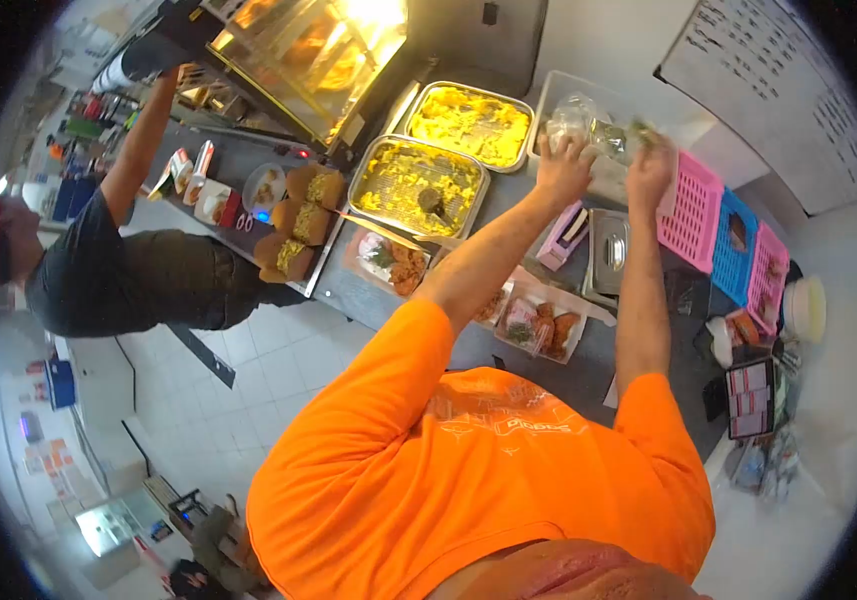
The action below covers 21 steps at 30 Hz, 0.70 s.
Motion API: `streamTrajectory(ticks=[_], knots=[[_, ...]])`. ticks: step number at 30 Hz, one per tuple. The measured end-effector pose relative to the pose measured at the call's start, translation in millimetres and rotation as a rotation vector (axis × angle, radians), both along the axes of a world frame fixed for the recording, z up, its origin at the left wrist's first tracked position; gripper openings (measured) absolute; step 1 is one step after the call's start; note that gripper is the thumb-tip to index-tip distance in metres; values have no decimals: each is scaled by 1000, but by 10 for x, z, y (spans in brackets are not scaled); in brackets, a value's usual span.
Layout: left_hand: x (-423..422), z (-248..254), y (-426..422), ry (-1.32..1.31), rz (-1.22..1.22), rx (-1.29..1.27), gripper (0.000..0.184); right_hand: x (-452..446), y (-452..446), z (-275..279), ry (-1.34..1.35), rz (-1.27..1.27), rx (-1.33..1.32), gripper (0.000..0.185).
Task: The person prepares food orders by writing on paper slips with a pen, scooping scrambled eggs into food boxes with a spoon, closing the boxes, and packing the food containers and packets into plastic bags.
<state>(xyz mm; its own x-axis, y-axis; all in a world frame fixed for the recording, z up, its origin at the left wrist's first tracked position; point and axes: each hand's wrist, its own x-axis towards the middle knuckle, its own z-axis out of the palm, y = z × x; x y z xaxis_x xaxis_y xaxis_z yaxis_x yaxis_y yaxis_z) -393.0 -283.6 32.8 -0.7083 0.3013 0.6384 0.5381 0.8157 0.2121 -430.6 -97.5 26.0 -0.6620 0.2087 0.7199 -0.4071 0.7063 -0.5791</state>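
My left hand [565,168] reaches over a clear plastic tub [551,98], its fingers curled on crinkled clear plastic packaging [573,115]. At the tub's right side, my right hand [650,170] is closed with a small greenish item [640,130] at its fingertips; blur hides what kind it is. Dark green stuff shows through the plastic between the hands. Below my forearms sits a clear food box [538,318] with fried pieces and a pink-and-green side. To the right of that box is a metal pan [608,245].
Two trays of yellow food, a farther tray [473,122] and a nearer tray [418,185], stand left of my hands. Beyond them is a lit warming cabinet [313,55]. A pink basket [690,210] and a blue basket [735,245] lie right. A co-worker [138,270] stands at left.
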Motion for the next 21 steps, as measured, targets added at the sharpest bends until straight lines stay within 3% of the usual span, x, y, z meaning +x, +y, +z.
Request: streamTrajectory(ticks=[2,4,7,9,11,13,16,19,21], knots=[[112,-273,-34,-194,89,-203,30,-13,-46,-481,-290,-187,403,29],[443,31,-241,-157,43,20,30,21,-144,-365,-227,-305,576,29],[1144,297,-849,-264,-56,357,23,335,-602,69,-396,119,35,28],[1509,278,-1353,-243,42,336,23,483,-1229,130,-690,536,-77,26],[1683,292,-1829,-207,216,307,24,628,-1845,229,-743,734,342,21],[1693,473,-2259,-186,334,263,23,516,-2398,-248,-734,830,716,22],[1496,467,-2857,-203,396,370,21,467,-2990,-681,-807,716,1104,28],[1211,541,-3306,-218,320,507,21,447,-3275,-963,-898,686,1308,25],[903,498,-3553,-254,258,540,20,426,-3365,-901,-943,652,1281,28]])
